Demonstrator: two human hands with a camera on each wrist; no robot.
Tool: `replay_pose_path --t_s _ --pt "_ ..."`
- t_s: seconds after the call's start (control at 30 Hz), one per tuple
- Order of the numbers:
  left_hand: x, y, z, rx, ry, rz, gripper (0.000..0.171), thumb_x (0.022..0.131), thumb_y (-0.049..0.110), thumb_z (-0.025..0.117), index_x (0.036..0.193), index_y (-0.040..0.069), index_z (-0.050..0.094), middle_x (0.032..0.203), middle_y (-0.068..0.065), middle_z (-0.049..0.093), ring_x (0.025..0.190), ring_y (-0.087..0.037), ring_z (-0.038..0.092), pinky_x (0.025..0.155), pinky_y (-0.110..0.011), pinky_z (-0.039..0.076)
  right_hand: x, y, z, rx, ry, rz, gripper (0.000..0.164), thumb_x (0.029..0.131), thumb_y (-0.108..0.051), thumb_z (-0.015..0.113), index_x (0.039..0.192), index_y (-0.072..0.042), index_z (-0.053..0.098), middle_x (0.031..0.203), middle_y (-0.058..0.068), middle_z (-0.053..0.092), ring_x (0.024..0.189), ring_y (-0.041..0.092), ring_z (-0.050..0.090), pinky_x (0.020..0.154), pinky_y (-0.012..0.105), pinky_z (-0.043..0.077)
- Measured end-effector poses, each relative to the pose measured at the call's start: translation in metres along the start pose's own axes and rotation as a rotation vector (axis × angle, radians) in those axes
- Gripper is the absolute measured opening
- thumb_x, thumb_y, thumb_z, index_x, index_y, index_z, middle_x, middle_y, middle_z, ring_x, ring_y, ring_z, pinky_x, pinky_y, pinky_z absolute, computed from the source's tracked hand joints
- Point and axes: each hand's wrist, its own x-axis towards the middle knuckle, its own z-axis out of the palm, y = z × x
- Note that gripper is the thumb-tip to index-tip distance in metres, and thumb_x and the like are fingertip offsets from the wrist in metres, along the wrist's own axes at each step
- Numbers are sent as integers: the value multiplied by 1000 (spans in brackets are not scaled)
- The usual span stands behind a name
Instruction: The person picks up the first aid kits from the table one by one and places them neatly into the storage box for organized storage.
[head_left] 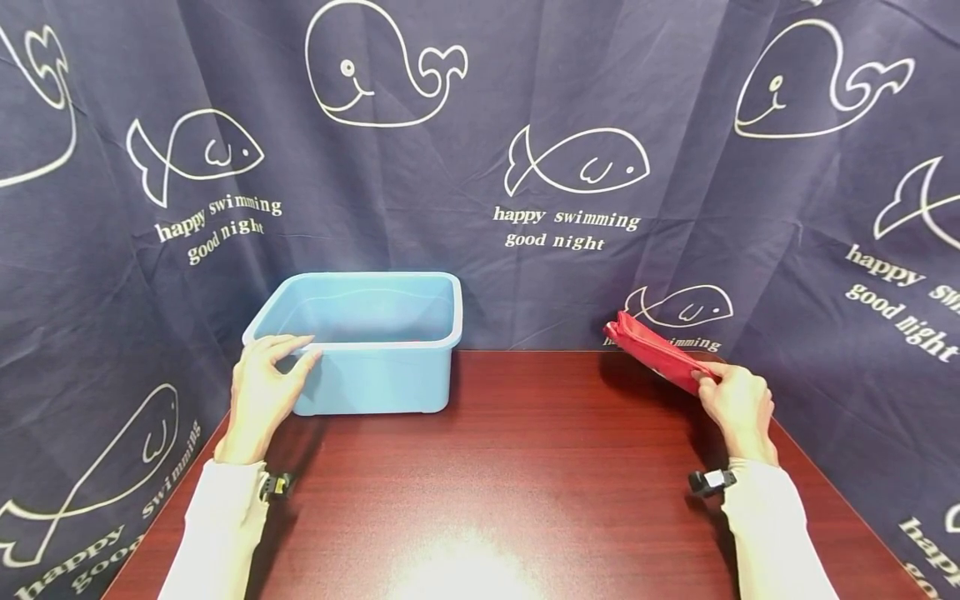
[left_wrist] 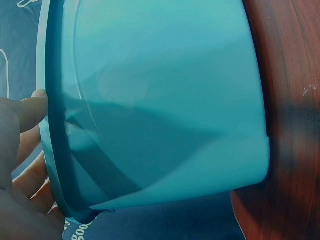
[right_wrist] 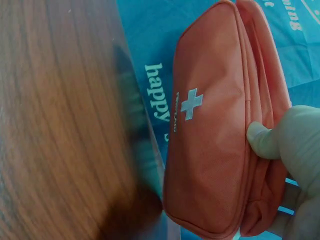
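Observation:
A light-blue plastic bin (head_left: 375,379) stands at the back left of the table. My left hand (head_left: 266,387) grips its front left corner, thumb at the front of the rim and fingers over the edge. In the left wrist view the thumb lies on the rim of the bin (left_wrist: 165,100) and the other fingers curl behind it. On the far right, my right hand (head_left: 738,404) pinches one edge of a red first-aid pouch (head_left: 660,350), held tilted above the table. A white cross marks the front of the pouch (right_wrist: 210,145) in the right wrist view; its zipped edge faces the thumb.
The dark red wooden table (head_left: 510,467) ends at a navy curtain (head_left: 480,183) printed with whales and fish, which hangs along the back and both sides. A sliver of red shows inside the bin just above its front rim; the bin's floor is hidden.

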Motion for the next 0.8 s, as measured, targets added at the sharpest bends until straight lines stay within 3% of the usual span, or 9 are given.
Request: replay_pose_path --t_s 0.3,0.8 --pt "-1 0 -1 -1 -2 -5 28 87 23 84 112 11 81 112 -10 74 117 -31 60 99 -49 42 0 -14 -5 26 57 -16 27 96 -25 66 118 -18 79 97 28 74 88 55 64 64 62 46" --pt "-1 -2 1 -1 -2 0 27 87 22 84 112 11 81 112 -11 74 116 -32 60 100 -48 41 -1 -37 -16 85 164 -56 25 96 -27 70 117 -19 80 102 23 75 90 55 66 70 64 47"
